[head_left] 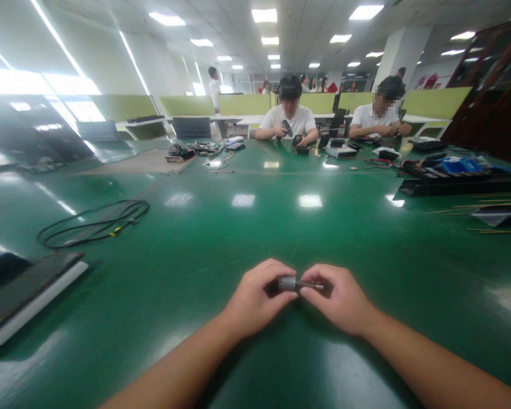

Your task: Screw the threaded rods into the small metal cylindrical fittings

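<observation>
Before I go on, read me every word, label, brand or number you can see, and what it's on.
No text can be read anywhere in this view.
Grey metal part between the left hand and right hand: no marking legible.
Yellow tag on the coiled cable: too small to read.
Blue items at right: too blurred.
Red wall decoration: too far and blurred.

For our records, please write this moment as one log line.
left hand: holds grey cylinder; right hand: holds its thin rod; beneath: green table; farther left: black cable
</observation>
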Motion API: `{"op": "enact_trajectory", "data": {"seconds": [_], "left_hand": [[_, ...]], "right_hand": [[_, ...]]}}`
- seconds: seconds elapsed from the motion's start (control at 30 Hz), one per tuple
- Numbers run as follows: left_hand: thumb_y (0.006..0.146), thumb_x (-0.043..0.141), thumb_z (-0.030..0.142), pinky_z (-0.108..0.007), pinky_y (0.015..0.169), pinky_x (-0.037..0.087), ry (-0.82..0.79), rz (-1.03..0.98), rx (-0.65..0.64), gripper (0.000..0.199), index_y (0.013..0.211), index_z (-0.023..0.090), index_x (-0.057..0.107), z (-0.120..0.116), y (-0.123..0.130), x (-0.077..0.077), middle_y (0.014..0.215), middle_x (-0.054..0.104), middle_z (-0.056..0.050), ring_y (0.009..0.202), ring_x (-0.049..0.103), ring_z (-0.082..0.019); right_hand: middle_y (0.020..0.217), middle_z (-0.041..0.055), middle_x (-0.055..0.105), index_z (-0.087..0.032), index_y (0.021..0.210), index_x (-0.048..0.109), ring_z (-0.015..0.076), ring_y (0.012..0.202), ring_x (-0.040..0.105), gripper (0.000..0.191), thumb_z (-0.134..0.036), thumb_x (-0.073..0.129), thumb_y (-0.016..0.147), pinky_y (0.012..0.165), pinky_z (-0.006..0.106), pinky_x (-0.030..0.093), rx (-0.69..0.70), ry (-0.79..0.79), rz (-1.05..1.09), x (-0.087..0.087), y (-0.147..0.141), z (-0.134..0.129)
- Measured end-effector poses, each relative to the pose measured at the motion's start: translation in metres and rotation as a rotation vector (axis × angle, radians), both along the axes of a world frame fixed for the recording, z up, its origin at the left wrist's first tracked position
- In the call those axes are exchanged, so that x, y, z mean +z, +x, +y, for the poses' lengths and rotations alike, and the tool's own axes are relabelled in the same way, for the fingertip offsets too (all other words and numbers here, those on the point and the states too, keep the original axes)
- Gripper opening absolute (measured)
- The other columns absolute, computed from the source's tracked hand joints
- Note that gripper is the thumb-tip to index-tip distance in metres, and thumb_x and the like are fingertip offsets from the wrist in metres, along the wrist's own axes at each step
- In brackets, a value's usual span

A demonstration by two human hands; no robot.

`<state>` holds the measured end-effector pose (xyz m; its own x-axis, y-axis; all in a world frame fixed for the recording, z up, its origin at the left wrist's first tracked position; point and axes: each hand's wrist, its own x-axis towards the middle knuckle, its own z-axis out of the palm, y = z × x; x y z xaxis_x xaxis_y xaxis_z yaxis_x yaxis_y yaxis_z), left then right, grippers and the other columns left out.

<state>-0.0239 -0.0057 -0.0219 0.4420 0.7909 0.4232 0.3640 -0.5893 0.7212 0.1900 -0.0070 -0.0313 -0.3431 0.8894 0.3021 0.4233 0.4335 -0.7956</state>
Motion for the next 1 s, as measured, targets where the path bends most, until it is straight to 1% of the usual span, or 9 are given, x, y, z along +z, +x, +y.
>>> {"op": "enact_trajectory", "data": {"seconds": [0.37,0.6,0.8,1.0], "left_hand": [[0.084,0.072,0.023,-0.034,0.084,0.051,0.029,-0.005,0.023,0.022,0.105,0.019,0.069,0.0015,0.0002,0.0013,0.100,0.069,-0.008,0.094,0.063,-0.020],[0.083,0.073,0.021,-0.032,0.084,0.051,0.022,-0.018,0.031,0.022,0.104,0.020,0.069,0.0013,0.0012,0.0024,0.099,0.069,-0.007,0.093,0.064,-0.019],[0.083,0.072,0.023,-0.034,0.083,0.053,0.030,-0.012,0.035,0.021,0.104,0.019,0.069,0.0016,0.0018,0.0024,0.099,0.070,-0.008,0.092,0.064,-0.020],[0.084,0.072,0.024,-0.033,0.084,0.053,0.059,-0.013,0.049,0.022,0.105,0.020,0.069,0.0028,0.0001,0.0006,0.099,0.069,-0.008,0.092,0.064,-0.020]], "right_hand": [[0.074,0.0027,0.070,-0.018,0.083,0.071,0.0170,0.067,0.062,0.006,-0.022,0.066,0.082,0.058,0.025,0.046,-0.011,-0.012,-0.004,0.0004,0.0015,0.0010],[0.074,0.0025,0.070,-0.018,0.082,0.070,0.0168,0.067,0.062,0.005,-0.022,0.070,0.079,0.058,0.024,0.046,-0.012,-0.029,0.003,0.0010,0.0017,0.0019],[0.074,0.0026,0.071,-0.018,0.082,0.070,0.0166,0.066,0.062,0.009,-0.027,0.069,0.083,0.057,0.024,0.045,-0.016,-0.018,-0.002,-0.0005,0.0019,0.0026],[0.074,0.0021,0.070,-0.019,0.083,0.070,0.0166,0.066,0.062,0.009,-0.027,0.067,0.084,0.059,0.025,0.045,-0.038,-0.027,-0.007,-0.0020,0.0017,0.0031]]}}
